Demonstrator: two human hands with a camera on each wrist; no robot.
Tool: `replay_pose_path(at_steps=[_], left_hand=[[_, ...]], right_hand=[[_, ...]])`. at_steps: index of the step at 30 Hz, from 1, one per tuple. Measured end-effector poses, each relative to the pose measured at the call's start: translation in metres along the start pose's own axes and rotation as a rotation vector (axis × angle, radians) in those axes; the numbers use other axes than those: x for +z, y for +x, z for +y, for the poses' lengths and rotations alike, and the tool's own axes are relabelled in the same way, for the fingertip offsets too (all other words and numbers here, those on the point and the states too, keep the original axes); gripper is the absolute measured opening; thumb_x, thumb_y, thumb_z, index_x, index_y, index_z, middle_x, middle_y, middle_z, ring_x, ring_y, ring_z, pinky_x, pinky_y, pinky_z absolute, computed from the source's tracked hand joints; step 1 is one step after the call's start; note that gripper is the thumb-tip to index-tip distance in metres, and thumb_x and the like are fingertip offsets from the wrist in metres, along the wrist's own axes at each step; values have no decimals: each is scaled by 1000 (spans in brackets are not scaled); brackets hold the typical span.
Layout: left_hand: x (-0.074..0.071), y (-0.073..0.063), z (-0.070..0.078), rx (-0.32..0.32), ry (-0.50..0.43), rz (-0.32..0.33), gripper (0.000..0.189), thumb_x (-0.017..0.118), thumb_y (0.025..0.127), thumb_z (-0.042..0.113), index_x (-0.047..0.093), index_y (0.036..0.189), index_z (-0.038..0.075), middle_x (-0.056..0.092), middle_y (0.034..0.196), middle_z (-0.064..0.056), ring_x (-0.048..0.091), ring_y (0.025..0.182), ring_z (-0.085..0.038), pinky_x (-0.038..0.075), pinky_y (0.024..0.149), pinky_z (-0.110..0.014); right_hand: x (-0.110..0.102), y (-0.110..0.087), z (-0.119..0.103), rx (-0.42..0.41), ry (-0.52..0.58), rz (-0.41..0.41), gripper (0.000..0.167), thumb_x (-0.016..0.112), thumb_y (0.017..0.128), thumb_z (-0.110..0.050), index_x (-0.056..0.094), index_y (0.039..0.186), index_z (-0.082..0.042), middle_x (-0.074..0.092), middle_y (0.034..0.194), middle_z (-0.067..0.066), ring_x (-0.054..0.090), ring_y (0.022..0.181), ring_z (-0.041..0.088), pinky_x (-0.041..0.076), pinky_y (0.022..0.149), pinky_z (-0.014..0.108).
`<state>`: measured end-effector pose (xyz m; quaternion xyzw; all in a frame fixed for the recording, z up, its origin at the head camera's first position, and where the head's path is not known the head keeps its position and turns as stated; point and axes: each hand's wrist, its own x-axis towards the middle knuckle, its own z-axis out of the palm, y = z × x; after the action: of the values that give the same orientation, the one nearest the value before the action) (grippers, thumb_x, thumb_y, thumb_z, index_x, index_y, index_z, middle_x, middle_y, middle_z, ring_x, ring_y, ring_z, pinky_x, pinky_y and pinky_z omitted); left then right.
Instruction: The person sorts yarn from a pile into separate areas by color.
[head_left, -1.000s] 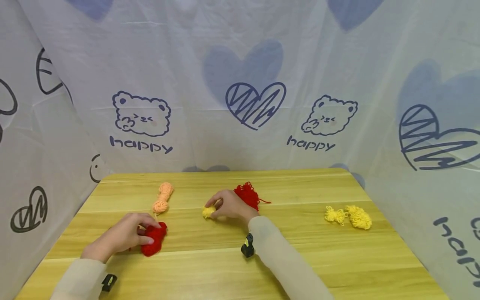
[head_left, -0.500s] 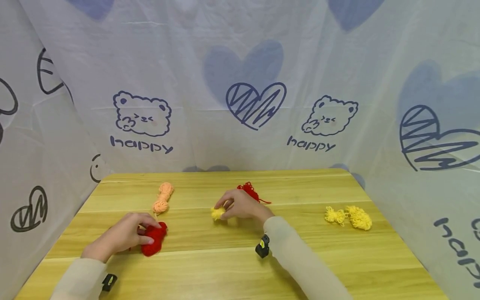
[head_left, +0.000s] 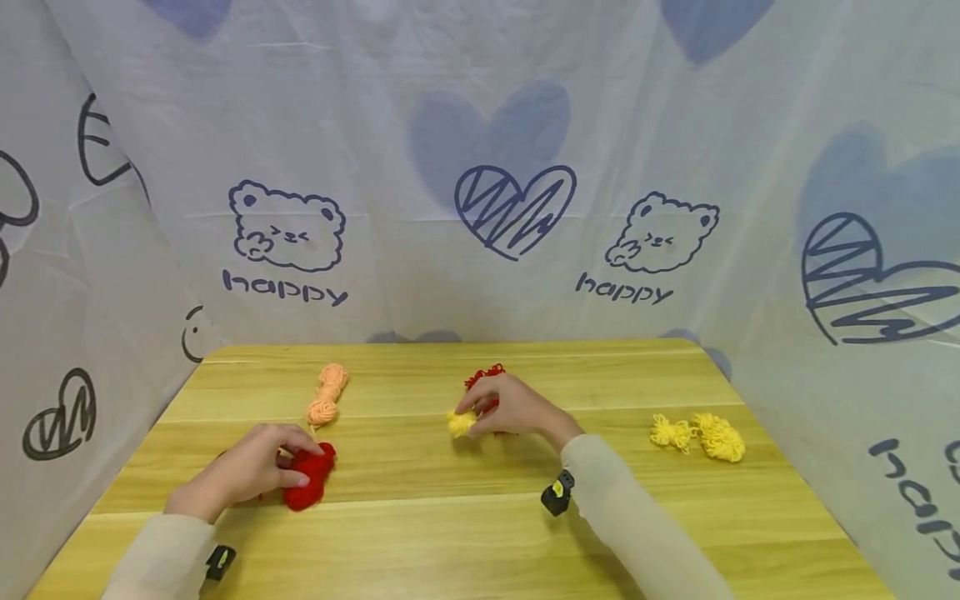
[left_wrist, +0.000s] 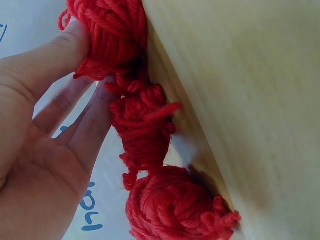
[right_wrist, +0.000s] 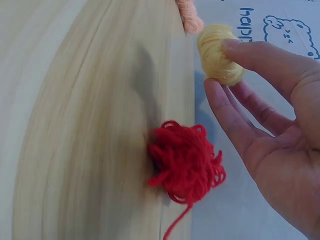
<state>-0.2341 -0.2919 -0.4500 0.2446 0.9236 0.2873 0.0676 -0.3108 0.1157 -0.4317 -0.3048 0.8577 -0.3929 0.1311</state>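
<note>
At the table's left my left hand (head_left: 251,468) holds a red yarn bundle (head_left: 309,479), thumb on one side and fingers on the other. Two more red yarn bundles (left_wrist: 170,207) lie in line with it in the left wrist view; the head view mostly hides them behind the hand. My right hand (head_left: 517,407) pinches a small yellow yarn ball (head_left: 460,423) between thumb and fingertips. The right wrist view shows this yellow ball (right_wrist: 218,55) raised off the wood. A loopy red yarn bundle (right_wrist: 187,162) lies beside that hand, partly covered by it in the head view.
A peach yarn skein (head_left: 327,395) lies behind my left hand. Two yellow yarn bundles (head_left: 717,437) sit close together at the right of the wooden table (head_left: 420,533). A printed white sheet (head_left: 390,242) hangs around the back and sides.
My right hand has moved to the right, carrying the yellow yarn ball, and now stands in front of the loopy red bundle. The left hand has stayed on its red yarn.
</note>
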Motion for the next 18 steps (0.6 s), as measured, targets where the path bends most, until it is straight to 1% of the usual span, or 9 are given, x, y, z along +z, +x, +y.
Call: replay_pose_path(at_steps=[4,7,13,18], left_hand=[[-1,0,0,9,12,8,30,87,80,10,79,109,11,74,113,-10,69,101,-25,63,81,-37],[-1,-1,0,15,14,7,30,87,80,11,79,109,12,74,113,-9,69,100,-23,63,81,-36],[-1,-1,1,12,2,4,31,87,80,11,80,109,12,74,114,-10,69,100,-23,63,81,-36],[-1,-2,2,5,-8,2,30,87,80,11,79,109,11,73,115,-12,68,101,-25,64,81,-38]], right_hand=[[-7,-8,-1,17,27,1,27,86,84,-13,80,110,-16,73,114,2,69,105,17,61,93,29],[-12,-16,2,10,36,6,27,85,85,-11,80,111,-12,72,116,6,69,105,19,61,93,31],[-24,-33,10,12,34,20,27,85,85,-11,79,111,-14,72,118,5,67,103,18,61,91,29],[-37,-49,17,13,64,13,28,84,85,-7,79,112,-11,70,116,8,67,105,20,61,93,32]])
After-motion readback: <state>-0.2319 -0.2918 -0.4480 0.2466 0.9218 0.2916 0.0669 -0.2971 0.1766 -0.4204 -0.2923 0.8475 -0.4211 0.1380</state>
